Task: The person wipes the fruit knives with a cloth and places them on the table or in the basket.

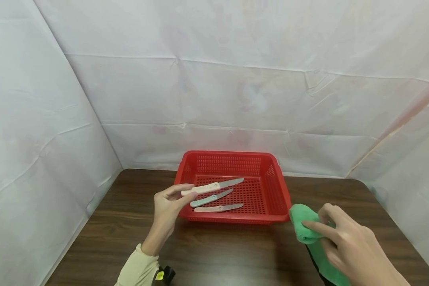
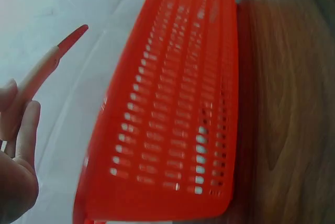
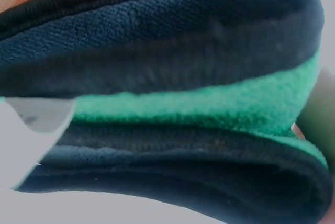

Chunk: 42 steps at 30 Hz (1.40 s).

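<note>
Between thumb and fingers, my left hand (image 1: 167, 204) pinches the handle of a cream-handled knife (image 1: 201, 188), its blade pointing right above the red basket (image 1: 232, 218). The same knife (image 2: 39, 72) shows beside the basket wall (image 2: 162, 98) in the left wrist view. Inside the basket lie a knife with a mint-green handle (image 1: 203, 201) and one with a pinkish handle (image 1: 209, 209). My right hand (image 1: 354, 242) grips a folded green cloth (image 1: 304, 222) off the basket's right corner. Its dark edging and white tag (image 3: 39, 130) appear in the right wrist view.
The basket stands near the back of a dark wooden table (image 1: 128, 214). Whitish sheeting (image 1: 236, 91) hangs behind the table and along both sides.
</note>
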{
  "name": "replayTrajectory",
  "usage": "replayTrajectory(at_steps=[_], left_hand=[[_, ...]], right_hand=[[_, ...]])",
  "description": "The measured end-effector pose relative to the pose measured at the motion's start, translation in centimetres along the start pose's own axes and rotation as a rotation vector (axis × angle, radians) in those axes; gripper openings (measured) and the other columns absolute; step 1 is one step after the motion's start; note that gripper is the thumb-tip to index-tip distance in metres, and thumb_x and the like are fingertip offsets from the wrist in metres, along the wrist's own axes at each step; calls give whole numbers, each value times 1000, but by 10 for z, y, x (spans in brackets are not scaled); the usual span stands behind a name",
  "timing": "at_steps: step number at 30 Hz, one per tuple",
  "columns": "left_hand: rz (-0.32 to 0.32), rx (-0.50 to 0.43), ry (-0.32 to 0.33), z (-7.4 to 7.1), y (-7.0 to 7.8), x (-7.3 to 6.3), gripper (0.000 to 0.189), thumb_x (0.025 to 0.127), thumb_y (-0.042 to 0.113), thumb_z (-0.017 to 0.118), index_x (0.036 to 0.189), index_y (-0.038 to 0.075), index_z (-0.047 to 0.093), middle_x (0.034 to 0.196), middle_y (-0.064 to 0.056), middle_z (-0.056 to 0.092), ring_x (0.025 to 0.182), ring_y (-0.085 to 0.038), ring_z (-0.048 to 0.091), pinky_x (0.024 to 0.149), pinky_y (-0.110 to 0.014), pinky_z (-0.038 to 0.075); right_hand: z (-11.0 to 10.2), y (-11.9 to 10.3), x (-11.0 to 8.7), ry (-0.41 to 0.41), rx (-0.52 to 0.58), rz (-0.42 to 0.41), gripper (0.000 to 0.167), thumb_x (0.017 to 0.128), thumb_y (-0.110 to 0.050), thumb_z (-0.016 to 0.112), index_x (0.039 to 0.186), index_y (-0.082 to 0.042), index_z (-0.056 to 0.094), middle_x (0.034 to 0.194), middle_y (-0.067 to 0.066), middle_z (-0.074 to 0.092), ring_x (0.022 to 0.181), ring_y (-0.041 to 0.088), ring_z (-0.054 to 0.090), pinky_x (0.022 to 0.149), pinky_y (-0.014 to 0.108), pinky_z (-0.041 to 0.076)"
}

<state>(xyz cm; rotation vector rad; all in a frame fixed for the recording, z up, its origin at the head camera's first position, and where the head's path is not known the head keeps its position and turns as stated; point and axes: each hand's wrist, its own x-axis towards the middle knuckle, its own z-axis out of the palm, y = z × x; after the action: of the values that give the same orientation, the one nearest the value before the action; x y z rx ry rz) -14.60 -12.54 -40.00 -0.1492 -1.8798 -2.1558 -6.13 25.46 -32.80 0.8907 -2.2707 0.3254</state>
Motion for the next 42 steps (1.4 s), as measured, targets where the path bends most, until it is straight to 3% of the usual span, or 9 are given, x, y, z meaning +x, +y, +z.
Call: replayTrajectory(at_steps=[7, 12, 14, 17, 22, 26, 34, 42], left_hand=[[-116, 134, 84, 4, -13, 20, 37, 70, 22, 85, 99, 1, 73, 93, -11, 71, 79, -22, 66, 74, -34, 56], [-174, 230, 142, 7, -21, 30, 34, 69, 18, 86, 96, 1, 74, 93, -10, 70, 79, -19, 66, 70, -31, 56], [-181, 268, 151, 9, -24, 33, 31, 69, 18, 86, 93, 3, 74, 91, -9, 70, 78, -18, 65, 67, -29, 55], [-179, 341, 148, 15, -28, 36, 26, 67, 20, 87, 87, 8, 76, 86, -6, 71, 74, -17, 64, 61, -27, 52], [-129, 479, 90, 30, -34, 42, 19, 66, 24, 87, 78, 14, 77, 70, 0, 68, 59, -16, 51, 49, -27, 41], [-103, 562, 31, 41, -38, 47, 20, 66, 27, 87, 77, 14, 77, 67, 2, 66, 58, -14, 44, 47, -26, 37], [-152, 586, -70, 56, -46, 57, 20, 64, 23, 88, 77, 13, 77, 73, 4, 69, 69, -17, 53, 48, -26, 43], [-175, 683, -140, 62, -53, 63, 15, 64, 19, 89, 69, 14, 75, 69, 3, 67, 73, -17, 55, 52, -27, 47]], right_hand=[[3, 23, -11, -47, -44, 68, 56, 86, -22, 20, 83, -16, 76, 82, -13, 37, 64, -3, 29, 44, 6, 17], [10, 42, -23, -88, -52, 110, 38, 74, -5, 42, 84, -17, 76, 83, -12, 37, 60, -3, 26, 41, 10, 18], [12, 49, -28, -123, -58, 139, 39, 65, 2, 49, 86, -17, 76, 83, -12, 36, 57, -4, 24, 39, 12, 17], [17, 58, -35, -173, -74, 183, 41, 63, 5, 53, 86, -19, 76, 83, -12, 35, 54, -5, 19, 39, 14, 18], [22, 66, -43, -207, -85, 224, 41, 64, 7, 54, 86, -20, 76, 82, -13, 32, 54, -5, 19, 40, 15, 19], [25, 69, -44, -212, -87, 232, 42, 63, 8, 55, 84, -21, 76, 81, -13, 30, 55, -4, 18, 40, 16, 18], [29, 68, -43, -210, -81, 222, 42, 61, 9, 55, 84, -21, 75, 81, -12, 30, 57, -3, 19, 41, 16, 17], [49, 69, -51, -127, -110, 227, 37, 61, 6, 55, 85, -14, 75, 84, -2, 43, 65, 8, 31, 39, 16, 20]])
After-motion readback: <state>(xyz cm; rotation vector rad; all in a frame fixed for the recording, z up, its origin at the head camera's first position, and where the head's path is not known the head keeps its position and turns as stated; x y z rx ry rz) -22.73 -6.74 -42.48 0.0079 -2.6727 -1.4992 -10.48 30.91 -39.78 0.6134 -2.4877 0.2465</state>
